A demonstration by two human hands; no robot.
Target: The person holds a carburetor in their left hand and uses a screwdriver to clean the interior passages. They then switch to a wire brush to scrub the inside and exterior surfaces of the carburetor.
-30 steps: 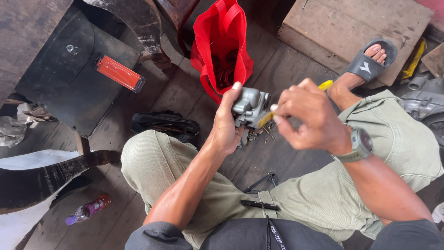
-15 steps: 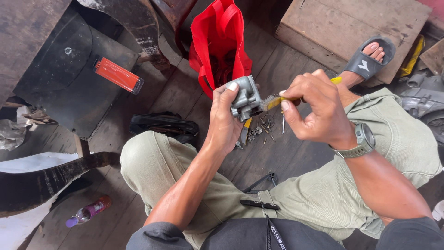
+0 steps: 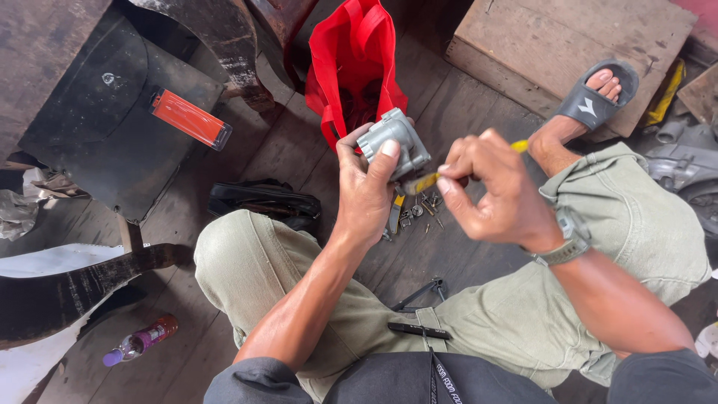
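— Between the two hands, from the head view, what sits there?

— A grey metal part [image 3: 394, 142], clamped in the left hand [image 3: 364, 191], thumb across its face. The right hand [image 3: 490, 191] is closed on a yellow-handled tool [image 3: 423, 182], tip against the part's lower edge.

— Different from a moment ago?

— Yes. The part has tilted, and the right hand has drawn back to its right, so the tool shows more. It looks like a fresh angle on the same spot.

— Below the hands?

— Small loose screws [image 3: 419, 213] on the wooden floor; beyond the left hand, a red bag [image 3: 351, 67].
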